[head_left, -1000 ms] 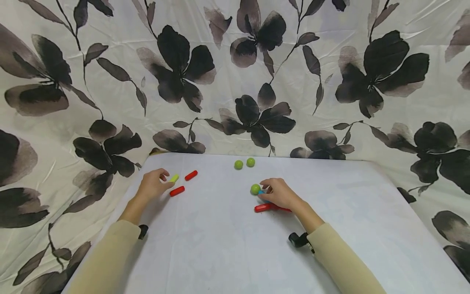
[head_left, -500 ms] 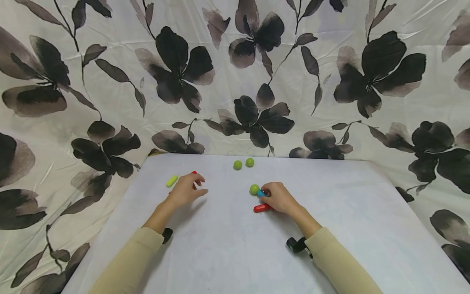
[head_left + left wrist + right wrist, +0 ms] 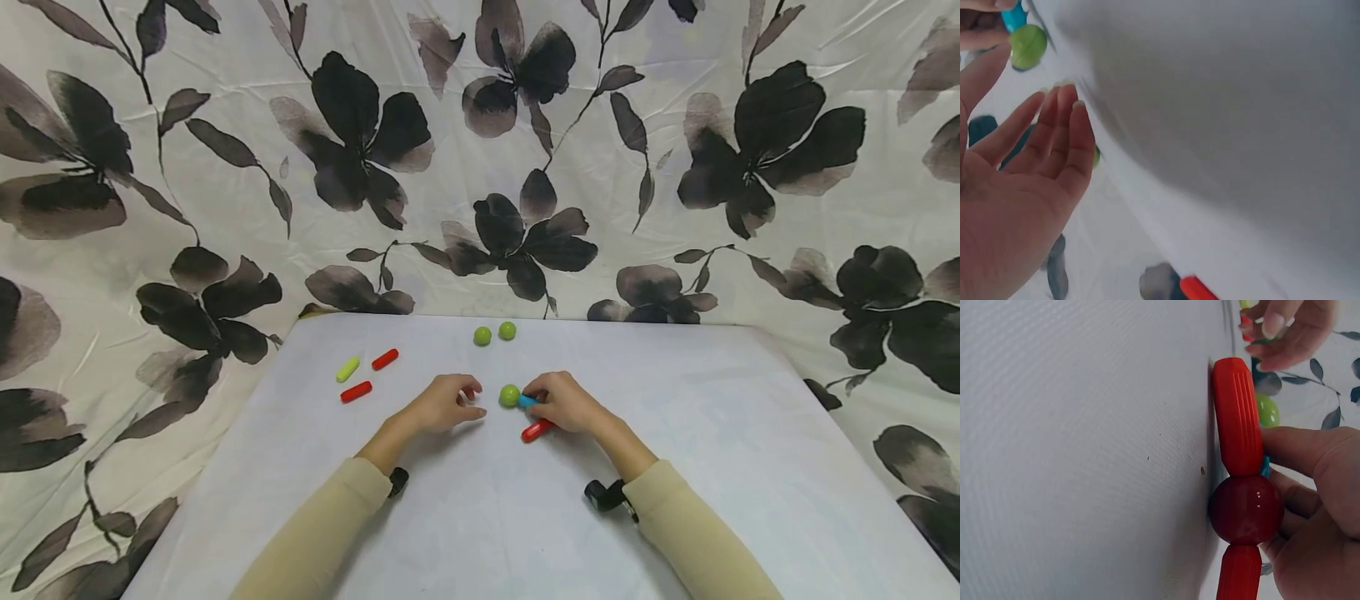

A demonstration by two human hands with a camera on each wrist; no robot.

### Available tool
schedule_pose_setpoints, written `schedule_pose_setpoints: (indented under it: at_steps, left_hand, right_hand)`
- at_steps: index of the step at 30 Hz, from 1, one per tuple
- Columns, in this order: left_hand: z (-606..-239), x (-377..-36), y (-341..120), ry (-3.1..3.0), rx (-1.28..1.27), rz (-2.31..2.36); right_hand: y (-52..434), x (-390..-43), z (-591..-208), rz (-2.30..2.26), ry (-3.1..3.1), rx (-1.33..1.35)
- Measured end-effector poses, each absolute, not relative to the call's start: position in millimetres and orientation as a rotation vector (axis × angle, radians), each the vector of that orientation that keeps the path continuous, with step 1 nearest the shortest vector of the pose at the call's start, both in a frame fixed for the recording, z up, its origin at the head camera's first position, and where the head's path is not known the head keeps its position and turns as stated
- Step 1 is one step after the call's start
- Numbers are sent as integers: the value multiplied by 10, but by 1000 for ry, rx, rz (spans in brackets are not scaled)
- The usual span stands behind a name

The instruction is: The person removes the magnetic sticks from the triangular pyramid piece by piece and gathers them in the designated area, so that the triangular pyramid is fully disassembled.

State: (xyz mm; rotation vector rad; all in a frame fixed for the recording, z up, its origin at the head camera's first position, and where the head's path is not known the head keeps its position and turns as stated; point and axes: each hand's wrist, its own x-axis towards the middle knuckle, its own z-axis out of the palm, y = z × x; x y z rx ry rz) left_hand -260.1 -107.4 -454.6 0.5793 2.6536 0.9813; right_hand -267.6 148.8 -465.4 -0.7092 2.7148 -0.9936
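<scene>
Right hand pinches blue rod touching green ball; left hand near, thumb and fingertips apart; red rods flank dark red ball.

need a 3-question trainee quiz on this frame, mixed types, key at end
1. Which hand is pinching the blue piece?

2. True or false: of the three green balls, all sit near the far edge of the white table.

3. Fill in: in the right wrist view, a dark red ball sits between two ____.

Key:
1. The right hand.
2. False; two are near that edge, one is beside the blue piece.
3. red sticks
</scene>
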Motion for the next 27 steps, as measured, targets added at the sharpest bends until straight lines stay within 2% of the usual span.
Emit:
schedule_pose_setpoints:
  at_steps: [9, 27]
  left_hand:
    - [-4586, -2690, -877, 2614, 570, 972]
    - [-4631, -2779, -761, 2611, 593, 967]
  right_hand:
    - [1479, -2686, -4647, -970, 2669, -843]
    - [1494, -2724, -4638, -908, 2668, -807]
